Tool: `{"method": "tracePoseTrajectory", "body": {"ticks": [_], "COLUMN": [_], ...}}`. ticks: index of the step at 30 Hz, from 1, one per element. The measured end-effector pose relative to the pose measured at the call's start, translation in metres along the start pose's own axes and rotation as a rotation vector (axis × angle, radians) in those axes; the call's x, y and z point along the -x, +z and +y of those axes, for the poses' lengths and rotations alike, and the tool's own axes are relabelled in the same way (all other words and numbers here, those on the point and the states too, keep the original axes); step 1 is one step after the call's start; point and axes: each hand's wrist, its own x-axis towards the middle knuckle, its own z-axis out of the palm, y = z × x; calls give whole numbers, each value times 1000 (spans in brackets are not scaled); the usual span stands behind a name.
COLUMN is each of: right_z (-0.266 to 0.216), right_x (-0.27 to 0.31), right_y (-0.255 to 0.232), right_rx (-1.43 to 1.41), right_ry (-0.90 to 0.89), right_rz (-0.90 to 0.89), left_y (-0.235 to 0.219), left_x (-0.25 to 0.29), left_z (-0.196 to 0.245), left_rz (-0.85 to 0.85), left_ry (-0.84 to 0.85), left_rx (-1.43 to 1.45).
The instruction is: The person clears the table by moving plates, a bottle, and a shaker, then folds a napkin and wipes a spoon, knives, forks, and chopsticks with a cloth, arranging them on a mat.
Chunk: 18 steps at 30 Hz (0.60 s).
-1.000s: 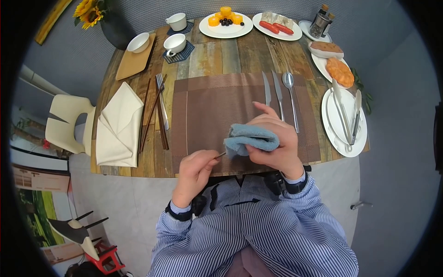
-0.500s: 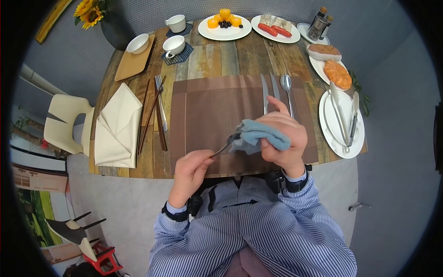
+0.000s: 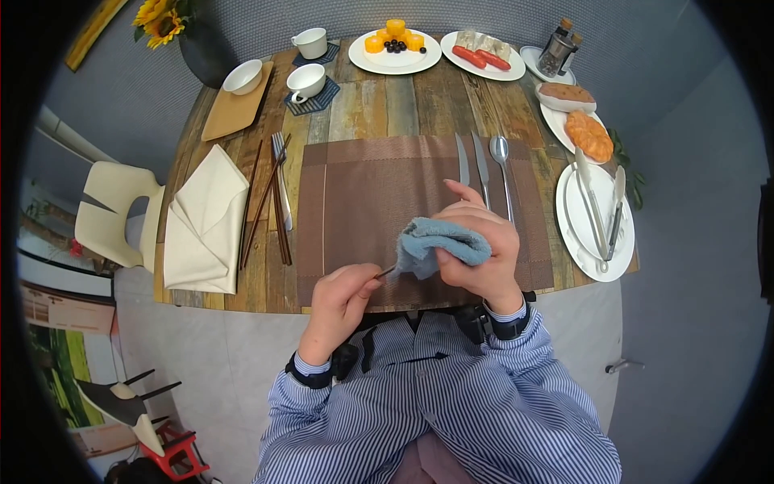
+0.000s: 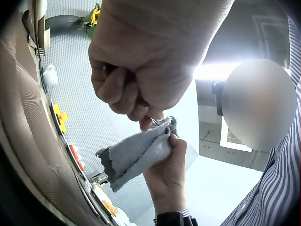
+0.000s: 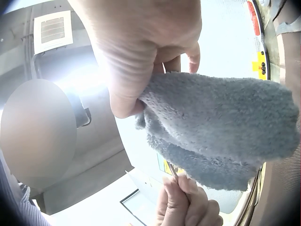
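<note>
Cloth (image 3: 439, 235) further L, clear abv mat (image 3: 363, 194)

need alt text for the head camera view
A right hand holds a blue cloth against a thin handle pinched by the left hand, above a brown placemat. The wooden table also holds cutlery, chopsticks, a napkin and plates of food.

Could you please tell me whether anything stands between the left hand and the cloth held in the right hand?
Nothing visible blocks the gap; only the thin metal utensil pinched by the left hand crosses it, running to the blue-grey cloth in the right hand. The cloth hides its far end.
</note>
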Motion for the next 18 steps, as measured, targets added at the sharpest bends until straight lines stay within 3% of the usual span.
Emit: {"method": "tracePoseTrajectory", "body": {"ticks": [18], "right_z": [-3], "right_x": [-2], "right_y": [0], "right_rx": [106], "right_ry": [-119], "right_rz": [110], "left_y": [-2], "left_x": [3], "left_z": [-1], "left_rz": [22], "left_ry": [-2], "left_rx": [-2]}}
